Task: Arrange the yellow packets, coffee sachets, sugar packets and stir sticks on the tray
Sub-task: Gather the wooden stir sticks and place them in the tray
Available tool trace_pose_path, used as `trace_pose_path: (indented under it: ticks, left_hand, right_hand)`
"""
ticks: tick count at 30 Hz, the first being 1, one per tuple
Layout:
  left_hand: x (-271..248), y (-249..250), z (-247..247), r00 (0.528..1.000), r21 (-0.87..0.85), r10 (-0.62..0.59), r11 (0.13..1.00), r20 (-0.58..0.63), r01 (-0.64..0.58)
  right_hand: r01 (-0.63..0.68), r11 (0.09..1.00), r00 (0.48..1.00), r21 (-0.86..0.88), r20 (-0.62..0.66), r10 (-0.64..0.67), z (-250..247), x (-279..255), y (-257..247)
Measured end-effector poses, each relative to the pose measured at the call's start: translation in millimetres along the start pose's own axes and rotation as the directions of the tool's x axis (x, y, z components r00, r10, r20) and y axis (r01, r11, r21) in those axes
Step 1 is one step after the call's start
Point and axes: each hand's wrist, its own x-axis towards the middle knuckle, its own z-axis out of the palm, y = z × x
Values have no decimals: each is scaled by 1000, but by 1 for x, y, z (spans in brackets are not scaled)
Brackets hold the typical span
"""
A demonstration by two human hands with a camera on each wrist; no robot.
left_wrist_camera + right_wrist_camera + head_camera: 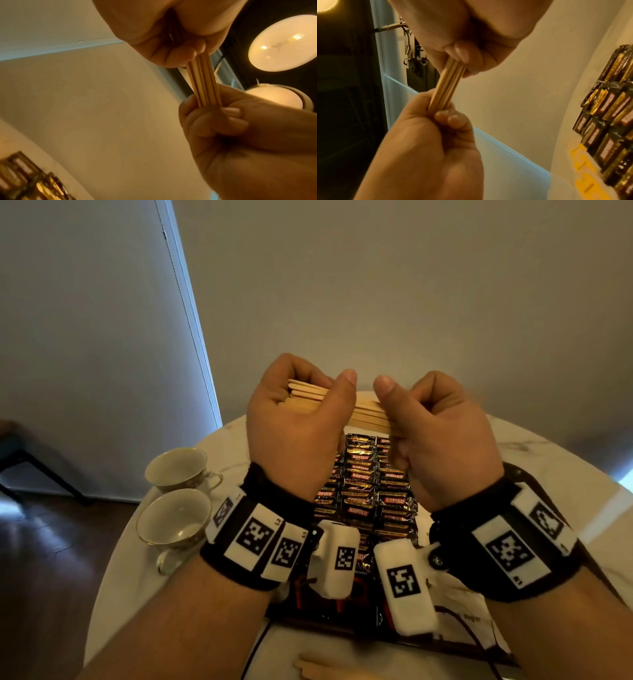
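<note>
Stir sticks point(446, 86) bundled, gripped at both ends: right hand point(436, 142) below w/ fingers curled round lower end, left hand point(471, 33) above on upper end. Coffee sachets point(611, 115) well right of sticks, yellow packets point(583, 174) just below-left of sachets.

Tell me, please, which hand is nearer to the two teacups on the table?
Left. The left hand, gripping the stir sticks, is raised on the teacups' side; the right hand grips the bundle's other end, farther away.
</note>
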Motion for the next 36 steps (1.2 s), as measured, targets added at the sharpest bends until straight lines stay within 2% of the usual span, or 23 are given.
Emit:
trace_pose_path:
  ticks: [3, 5, 7, 10, 14, 16, 21, 25, 29, 32, 34, 36]
  left_hand:
    - [-2, -1, -2, 997, 76, 38, 996, 61, -43]
    - [0, -1, -4, 996, 11, -5, 1000, 93, 4]
    - [1, 2, -6, 991, -81, -54, 995, 125, 64]
    - [0, 3, -6, 982, -37, -30, 999, 185, 38]
    - [2, -5, -8, 976, 173, 34, 982, 217, -73]
    - [4, -7, -10, 978, 260, 50, 960, 204, -104]
    - [3, -11, -9, 982, 264, 45, 960, 186, -94]
    - [-1, -6, -5, 972, 219, 45, 971, 229, -97]
    - [2, -1, -9, 974, 212, 51, 972, 220, -99]
    - [12, 3, -16, 979, 217, -26, 976, 203, -20]
    - [17, 7, -20, 962, 191, -141, 977, 233, 97]
    - [20, 12, -23, 911, 170, -274, 958, 307, 231]
  right_hand:
    - [38, 999, 996, 15, -79, -37, -6, 4, -1]
    - [47, 998, 993, 33, -107, -44, -10, 8, -3]
    - [57, 998, 993, 27, -106, -54, -14, 11, -2]
    - [58, 997, 996, -40, -69, -61, -15, 12, 0]
    - [-29, 997, 1000, -67, -5, 28, -12, 10, 0]
    - [-27, 992, 999, -120, 15, 29, -11, 9, 1]
    - [-79, 983, 996, -165, -58, 70, -14, 12, 3]
    - [-148, 979, 988, -142, -73, 139, -13, 11, 3]
    - [-179, 974, 983, -138, 10, 182, -11, 9, 0]
    - [-147, 966, 977, -212, 122, 175, -13, 6, -3]
    - [-40, 923, 965, -382, 226, 136, -15, 2, -10]
    - [106, 833, 928, -543, 355, 113, -17, -4, -22]
